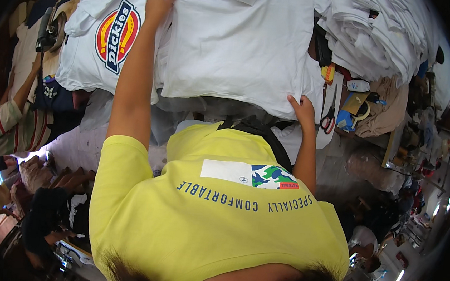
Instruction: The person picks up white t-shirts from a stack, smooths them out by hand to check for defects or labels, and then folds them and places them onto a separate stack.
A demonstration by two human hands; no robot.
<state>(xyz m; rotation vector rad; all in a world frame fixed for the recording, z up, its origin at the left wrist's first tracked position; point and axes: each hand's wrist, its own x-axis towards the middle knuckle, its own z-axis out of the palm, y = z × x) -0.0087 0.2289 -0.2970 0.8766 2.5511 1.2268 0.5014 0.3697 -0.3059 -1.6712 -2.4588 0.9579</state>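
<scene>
Lying spread: white shirt (237, 57), scissors (327, 119) beside; co-workers (17, 132) about the cluttered room (84, 145).

The table (348, 134) is nearly all hidden, and just a bit of its edge can be seen at the right of the frame. At the upper left, a white shirt with a round, bright badge is laid out, and at the top middle a plain shirt (237, 51) is spread flat. At the upper right, a big, messy pile (384, 34) of white cloth is heaped. Below the pile, a pale sheet (321, 136) is draped over the edge, and scissors (328, 118) with red and black handles are set on it. Next to these, a yellow and red pack (327, 73), tape (366, 114) and brown cloth (388, 111) are crowded together.
</scene>
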